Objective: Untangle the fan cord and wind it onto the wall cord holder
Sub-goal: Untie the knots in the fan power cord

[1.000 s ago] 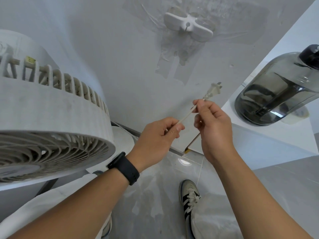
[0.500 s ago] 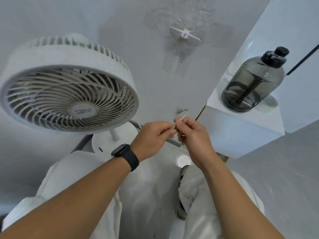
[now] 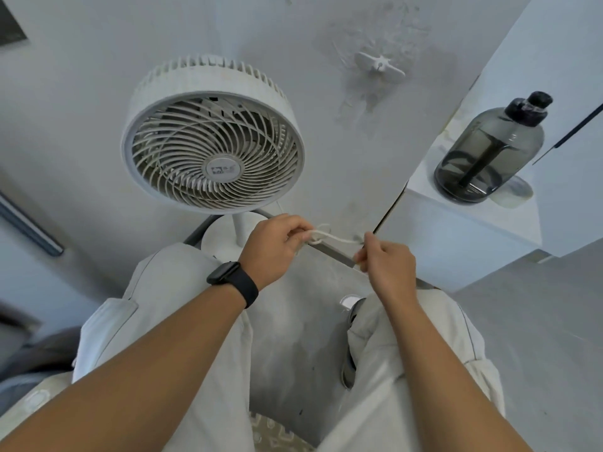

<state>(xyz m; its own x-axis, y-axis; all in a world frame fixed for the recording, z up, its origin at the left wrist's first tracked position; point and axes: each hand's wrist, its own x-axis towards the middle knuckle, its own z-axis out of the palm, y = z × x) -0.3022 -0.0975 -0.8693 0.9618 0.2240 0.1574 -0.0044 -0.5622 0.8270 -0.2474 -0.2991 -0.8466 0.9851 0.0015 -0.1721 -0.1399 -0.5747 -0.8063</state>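
Hands are spreading since earlier, left hand [image 3: 277, 246] pinching the knot, right hand [image 3: 385, 259] pinching the cord [image 3: 336, 239] running sideways between them.

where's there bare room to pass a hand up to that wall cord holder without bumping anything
Bare wall runs between the fan and the white ledge, from the hands up to the cord holder. It is crowded lower down: left hand and right hand hold the knotted cord. The dark bottle fills most of the ledge.
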